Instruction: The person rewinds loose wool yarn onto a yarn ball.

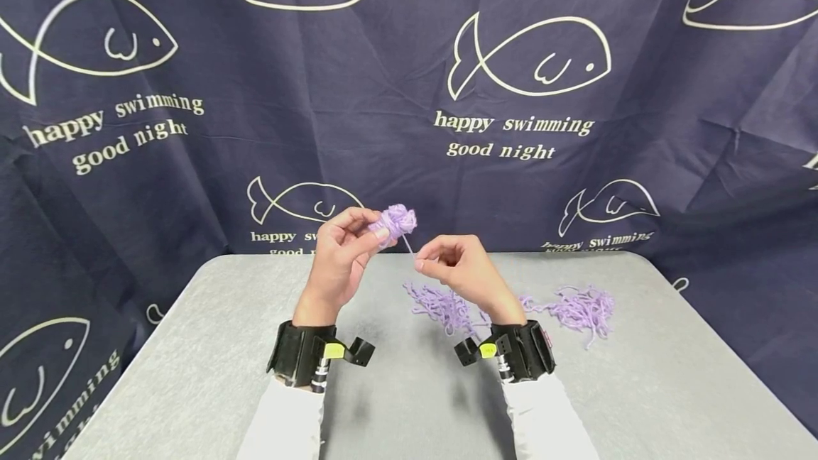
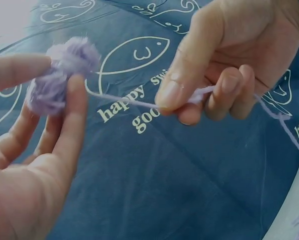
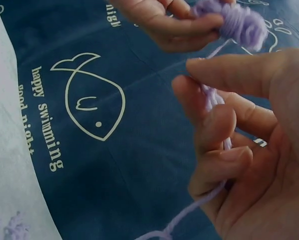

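Observation:
A small wound ball of light purple yarn point(image 1: 399, 220) is held up by my left hand point(image 1: 340, 261), pinched between thumb and fingers. From it a single strand point(image 2: 124, 101) runs taut to my right hand point(image 1: 465, 270). There the thumb and index finger pinch the strand, and the other fingers curl loosely around it, as the right wrist view shows. Below that hand the strand point(image 3: 194, 204) trails down toward the table. Both hands are raised above the tabletop, a short gap apart, with the ball on the left side.
Two loose tangles of the same yarn lie on the grey table point(image 1: 255, 346): one pile point(image 1: 447, 309) partly behind my right forearm, another pile point(image 1: 583, 309) farther right, joined by strands. A dark blue curtain point(image 1: 396, 126) with fish drawings hangs behind the table's far edge.

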A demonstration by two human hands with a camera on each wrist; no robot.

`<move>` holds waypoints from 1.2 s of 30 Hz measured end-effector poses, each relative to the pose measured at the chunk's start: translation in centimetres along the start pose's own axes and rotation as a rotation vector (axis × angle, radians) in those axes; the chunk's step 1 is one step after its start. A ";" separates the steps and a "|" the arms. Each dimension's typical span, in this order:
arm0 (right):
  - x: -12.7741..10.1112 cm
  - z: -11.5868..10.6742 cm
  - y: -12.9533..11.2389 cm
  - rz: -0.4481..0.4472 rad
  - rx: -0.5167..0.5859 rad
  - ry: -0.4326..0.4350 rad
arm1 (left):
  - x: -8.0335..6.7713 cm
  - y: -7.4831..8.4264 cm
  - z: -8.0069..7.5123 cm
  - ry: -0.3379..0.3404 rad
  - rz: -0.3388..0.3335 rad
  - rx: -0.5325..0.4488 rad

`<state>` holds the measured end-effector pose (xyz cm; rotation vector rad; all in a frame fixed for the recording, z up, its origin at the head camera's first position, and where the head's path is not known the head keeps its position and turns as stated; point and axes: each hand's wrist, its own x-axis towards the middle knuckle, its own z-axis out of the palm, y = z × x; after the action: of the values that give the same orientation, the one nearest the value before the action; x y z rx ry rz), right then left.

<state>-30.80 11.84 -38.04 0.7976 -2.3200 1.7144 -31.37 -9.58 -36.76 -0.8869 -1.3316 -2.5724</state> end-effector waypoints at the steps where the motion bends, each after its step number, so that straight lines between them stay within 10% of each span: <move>1: 0.0 0.0 -0.1 -0.011 -0.008 -0.012 | 0.1 0.0 0.1 0.030 0.002 0.003; 10: -0.2 0.2 -0.5 -0.062 -0.002 -0.023 | 0.4 -1.1 0.0 0.249 0.107 0.427; 16: -0.3 0.0 -0.9 -0.095 0.078 0.044 | 0.2 -1.3 -0.2 0.227 0.117 0.770; 26: -0.2 -0.8 -0.7 -0.096 0.242 0.247 | -0.1 -1.0 -0.5 -0.142 -0.001 1.007; 36: 0.0 -1.3 -0.4 -0.050 0.414 0.447 | -0.3 -0.5 -0.8 -0.495 -0.204 0.737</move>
<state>-30.90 12.97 -37.28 0.4519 -1.6700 2.1209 -31.66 -9.89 -37.64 -1.2913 -2.3708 -1.7370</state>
